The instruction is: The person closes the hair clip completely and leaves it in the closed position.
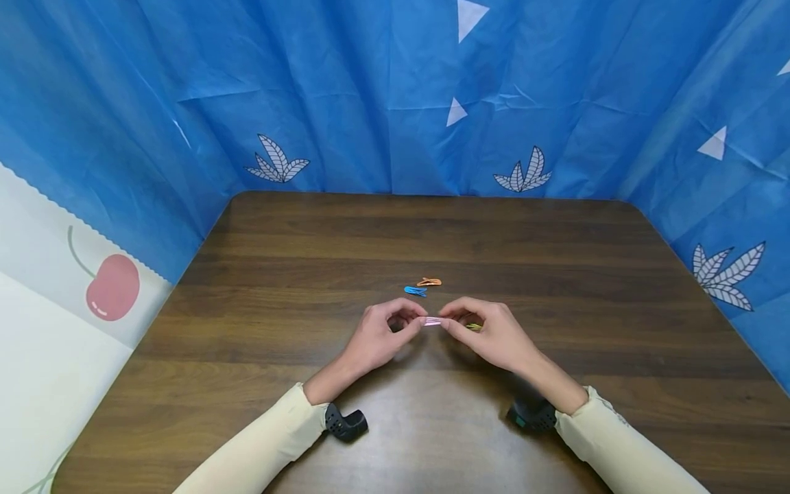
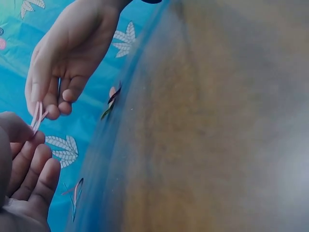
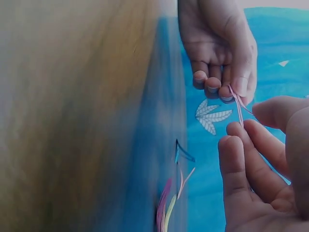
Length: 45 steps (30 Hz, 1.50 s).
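Held up between both hands is a thin pink hair clip (image 1: 433,321), its prongs spread slightly apart in the right wrist view. My left hand (image 1: 376,336) pinches one end between thumb and fingertip. At the other end, the thumb and index finger of my right hand (image 1: 496,336) grip it. A yellow hair clip (image 1: 474,327) lies on the table behind the right hand, mostly hidden from the head view. Beside it, a purple clip (image 3: 164,198) shows in the right wrist view. Beyond the hands lie a blue hair clip (image 1: 415,291) and an orange hair clip (image 1: 429,282).
The brown wooden table (image 1: 296,274) extends around both hands. A blue curtain (image 1: 370,89) with leaf prints hangs along its back and right edges. Black wrist devices are worn at both cuffs, the left wrist device (image 1: 347,424) close to the table.
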### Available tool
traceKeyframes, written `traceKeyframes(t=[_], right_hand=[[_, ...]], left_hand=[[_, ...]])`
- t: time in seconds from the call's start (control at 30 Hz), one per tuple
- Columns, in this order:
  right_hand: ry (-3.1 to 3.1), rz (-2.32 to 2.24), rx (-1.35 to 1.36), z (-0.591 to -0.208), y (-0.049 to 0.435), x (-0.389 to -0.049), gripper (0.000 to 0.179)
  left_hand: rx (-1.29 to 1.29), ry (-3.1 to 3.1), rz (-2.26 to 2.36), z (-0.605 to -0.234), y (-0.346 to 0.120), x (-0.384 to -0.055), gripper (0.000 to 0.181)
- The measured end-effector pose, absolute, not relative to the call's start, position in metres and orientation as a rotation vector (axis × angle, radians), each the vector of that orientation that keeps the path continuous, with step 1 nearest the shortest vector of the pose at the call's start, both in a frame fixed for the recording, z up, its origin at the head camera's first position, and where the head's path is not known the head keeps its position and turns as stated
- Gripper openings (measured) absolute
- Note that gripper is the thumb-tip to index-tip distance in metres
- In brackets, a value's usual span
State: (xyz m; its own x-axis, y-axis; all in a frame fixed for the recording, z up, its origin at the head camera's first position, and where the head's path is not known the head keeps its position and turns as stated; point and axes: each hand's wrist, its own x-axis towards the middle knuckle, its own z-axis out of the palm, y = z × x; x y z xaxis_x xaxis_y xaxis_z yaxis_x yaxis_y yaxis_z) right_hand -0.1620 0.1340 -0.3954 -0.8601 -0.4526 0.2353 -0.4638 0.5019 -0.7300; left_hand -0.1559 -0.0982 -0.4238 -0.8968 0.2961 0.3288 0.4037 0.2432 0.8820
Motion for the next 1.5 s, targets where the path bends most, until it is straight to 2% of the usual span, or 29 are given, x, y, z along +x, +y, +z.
traceKeyframes(t=[0.67,0.97,1.5], right_hand=[[-2.731,1.681,0.766,-0.395,0.134,-0.138,0.012],[-2.770,1.787,0.736,-0.396,0.136,-0.137,0.018],[-2.698,1.760,0.741,-0.398,0.138,-0.141,0.011]], left_hand=[[-0.617,-2.407,-1.884,-0.420,-0.105,-0.132,0.008],[-0.627,-2.396,-1.918,-0.421,-0.104,-0.131,0.008],[-0.759,-2.377,-1.823,-0.427,-0.106,-0.132,0.013]])
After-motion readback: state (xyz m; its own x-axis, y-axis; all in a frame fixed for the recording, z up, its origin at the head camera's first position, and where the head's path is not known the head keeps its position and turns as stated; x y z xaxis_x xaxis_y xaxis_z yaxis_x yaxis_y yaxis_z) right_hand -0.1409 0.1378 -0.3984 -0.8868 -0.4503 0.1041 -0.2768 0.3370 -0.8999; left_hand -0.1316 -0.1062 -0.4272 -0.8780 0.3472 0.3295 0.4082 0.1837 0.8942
